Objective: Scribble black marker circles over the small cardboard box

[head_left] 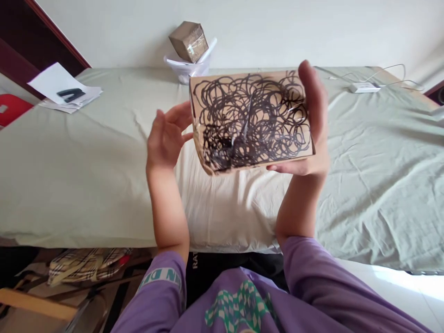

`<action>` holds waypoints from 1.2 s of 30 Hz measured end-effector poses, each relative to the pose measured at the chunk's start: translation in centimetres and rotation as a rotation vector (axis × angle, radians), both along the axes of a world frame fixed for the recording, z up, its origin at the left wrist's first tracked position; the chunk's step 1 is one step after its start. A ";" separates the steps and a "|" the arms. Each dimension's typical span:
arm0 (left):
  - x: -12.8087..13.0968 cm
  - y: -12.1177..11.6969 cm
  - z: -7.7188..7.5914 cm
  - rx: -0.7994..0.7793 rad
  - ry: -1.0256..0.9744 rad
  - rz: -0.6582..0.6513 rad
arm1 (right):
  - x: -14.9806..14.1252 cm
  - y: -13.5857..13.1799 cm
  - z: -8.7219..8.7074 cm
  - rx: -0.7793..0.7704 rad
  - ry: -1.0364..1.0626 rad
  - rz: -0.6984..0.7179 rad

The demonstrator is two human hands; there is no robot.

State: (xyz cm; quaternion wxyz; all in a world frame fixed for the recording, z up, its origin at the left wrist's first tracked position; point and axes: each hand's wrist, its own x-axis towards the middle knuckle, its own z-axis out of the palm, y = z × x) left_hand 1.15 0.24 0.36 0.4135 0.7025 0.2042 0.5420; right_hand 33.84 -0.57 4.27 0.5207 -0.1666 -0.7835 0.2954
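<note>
While the right hand (318, 120) gripped the right end of a cardboard box (253, 122), thumb up at the top corner and fingers tucked beneath, there it was, held aloft just above the middle of the frame, black marker loops scrawled right across its face! Over on the left, the left hand (164, 141) was spread wide, thumb well away from the fingers, whose tips slipped out of sight behind the box's left edge; whether they pressed on it, you could not tell. Below stretched a rumpled pale green sheet (86, 185). Up top, left of centre, a smaller taped carton (187, 40) sat tilted on a translucent plastic basket (189, 71). In the upper left, a black stapler (71, 95) lay on white papers (52, 83); in the upper right, a white power strip (365, 87) trailed thin cables (404, 74).
</note>
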 end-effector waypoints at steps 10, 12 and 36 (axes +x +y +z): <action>3.6 -4.0 2.0 0.138 0.012 0.024 | -2.7 -1.2 0.7 0.324 0.061 -0.342; 3.9 -4.2 1.9 0.168 0.012 0.046 | -2.8 -1.1 0.6 0.322 0.086 -0.346; 0.5 -0.7 1.8 0.604 0.258 -0.049 | -1.9 0.1 0.3 0.400 -0.068 -0.242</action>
